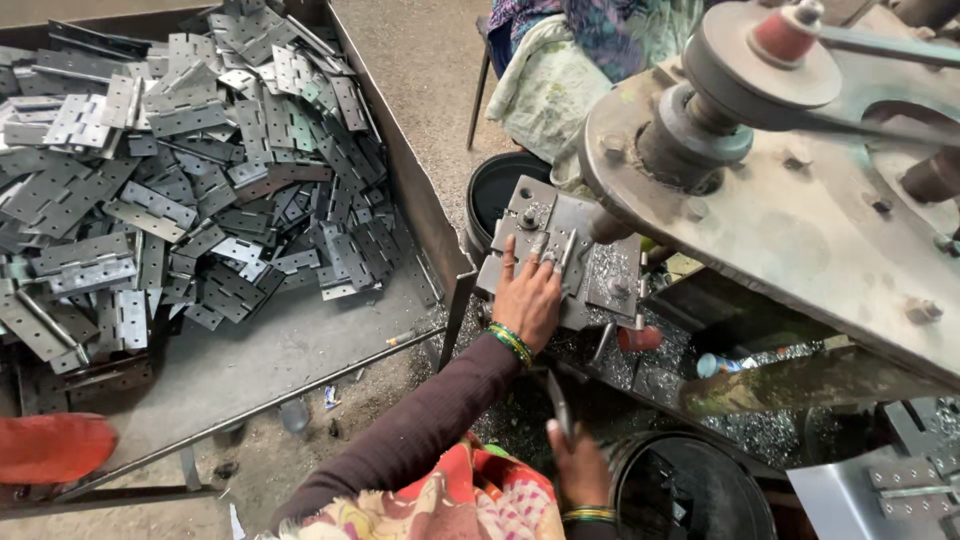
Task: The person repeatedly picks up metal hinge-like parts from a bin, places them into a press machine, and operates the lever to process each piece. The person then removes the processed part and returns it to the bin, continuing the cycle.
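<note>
Left hand (527,295) flat, fingers spread, pressing hinge (560,250) on jig (600,285) under spindle (610,228). Right hand (580,465) closed on another hinge (558,405), low by bucket (690,490). Best seated square, fingertips kept well off spindle line; swarf around jig.

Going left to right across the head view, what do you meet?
Red object at the edge → pile of metal hinges in the tray → left hand on the drilling jig → right hand holding a hinge → black bucket → large machine plate.
</note>
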